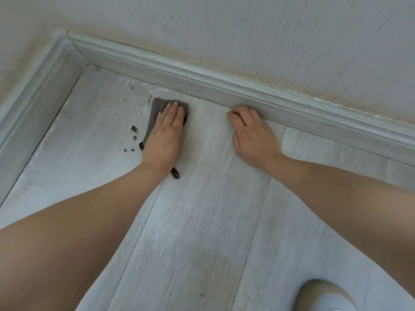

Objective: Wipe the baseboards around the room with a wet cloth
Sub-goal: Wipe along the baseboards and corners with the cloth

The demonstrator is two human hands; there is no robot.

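Two bare hands rest on a pale grey plank floor (202, 221) near a room corner. At far left a short run of baseboard (33, 104) meets the longer baseboard (202, 86) at a mitred corner with a thin crack in the joint. Just right of that corner the floor carries a scatter of dark crumbs and dusty debris (134, 129), touching no hand. Next comes the left hand (165, 135), laid flat with its fingers (174, 113) straight and pressed together, palm down on a grey cloth (157, 108); the cloth lies on the floor, close to the long baseboard but not touching it, and sticks out beyond the fingertips and along the hand's left edge. A small dark bit (175, 173) lies by the left wrist; what it is cannot be told. Further right, the right hand (253, 135) sits on the floor with fingers curled under and close together, pinching nothing, knuckles just beside the foot of the long baseboard. Above that baseboard the textured wall (269, 30) shows a yellowish stain band. At bottom right a beige slipper (323, 292) shows
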